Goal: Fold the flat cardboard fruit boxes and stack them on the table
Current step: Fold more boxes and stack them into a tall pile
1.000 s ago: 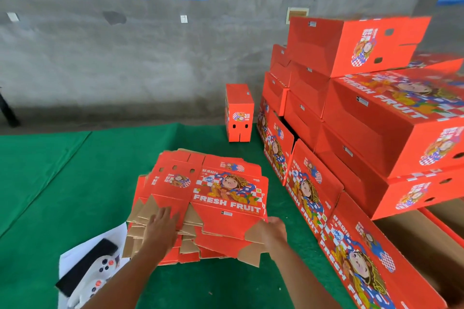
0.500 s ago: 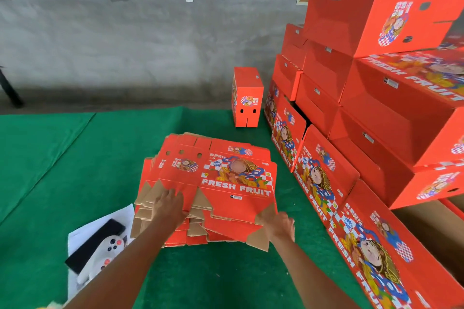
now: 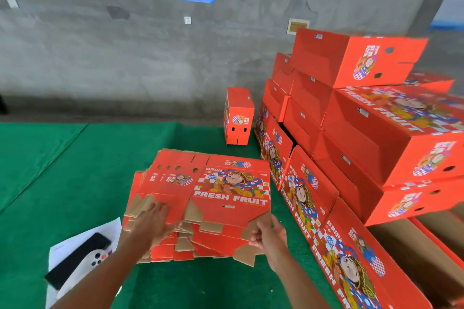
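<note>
Currently, many folded boxes (image 3: 364, 118) are standing stacked right of your grip; a pile of flat boxes (image 3: 200, 198) is waiting beneath it. Your right hand (image 3: 270, 236) is pinching the top sheet's brown corrugated flap; your left hand (image 3: 153, 223) is pressing flat, fingers straight, on glossy red card over the green felt tabletop (image 3: 75, 170).

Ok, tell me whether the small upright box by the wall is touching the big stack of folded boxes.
No, green cloth shows between the small upright box and the stack of folded boxes.
</note>
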The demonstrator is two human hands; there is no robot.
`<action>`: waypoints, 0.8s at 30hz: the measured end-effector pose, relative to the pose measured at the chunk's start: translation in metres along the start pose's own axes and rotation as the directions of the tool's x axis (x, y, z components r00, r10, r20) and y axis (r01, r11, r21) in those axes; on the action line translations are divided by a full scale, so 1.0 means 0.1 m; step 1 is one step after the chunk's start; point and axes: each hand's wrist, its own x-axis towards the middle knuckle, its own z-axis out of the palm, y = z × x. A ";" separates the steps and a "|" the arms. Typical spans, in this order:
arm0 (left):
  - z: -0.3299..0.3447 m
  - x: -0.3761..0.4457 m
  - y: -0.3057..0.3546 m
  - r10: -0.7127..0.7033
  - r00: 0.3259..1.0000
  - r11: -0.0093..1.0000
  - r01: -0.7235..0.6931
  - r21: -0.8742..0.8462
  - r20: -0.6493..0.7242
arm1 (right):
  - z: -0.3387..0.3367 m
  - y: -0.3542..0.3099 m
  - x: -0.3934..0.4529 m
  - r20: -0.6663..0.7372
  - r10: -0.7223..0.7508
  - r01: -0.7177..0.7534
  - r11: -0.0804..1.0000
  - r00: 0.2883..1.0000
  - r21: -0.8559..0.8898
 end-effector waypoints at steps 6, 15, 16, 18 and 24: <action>-0.47 -0.18 0.10 0.367 0.827 0.930 -0.335 0.150 -0.425 | -0.06 -0.42 -0.19 0.060 -0.073 0.079 0.992 0.996 -0.098; -1.20 -0.19 0.02 -0.027 0.926 0.981 -0.047 -0.187 -0.378 | -0.41 -1.27 -0.52 0.291 -0.394 0.455 0.872 0.872 -0.183; -1.30 -0.22 0.00 -0.108 0.902 0.957 -0.020 -0.290 -0.418 | -0.46 -1.37 -0.58 0.290 -0.441 0.506 0.837 0.849 -0.208; -1.56 -0.36 -0.04 -0.273 0.811 0.873 -0.018 -0.488 -0.518 | -0.57 -1.60 -0.75 0.262 -0.580 0.632 0.749 0.771 -0.199; -2.03 -0.93 0.12 -0.518 0.698 0.446 -0.272 -0.853 -0.494 | -0.80 -1.92 -1.25 0.188 -0.655 0.669 0.743 0.732 -0.022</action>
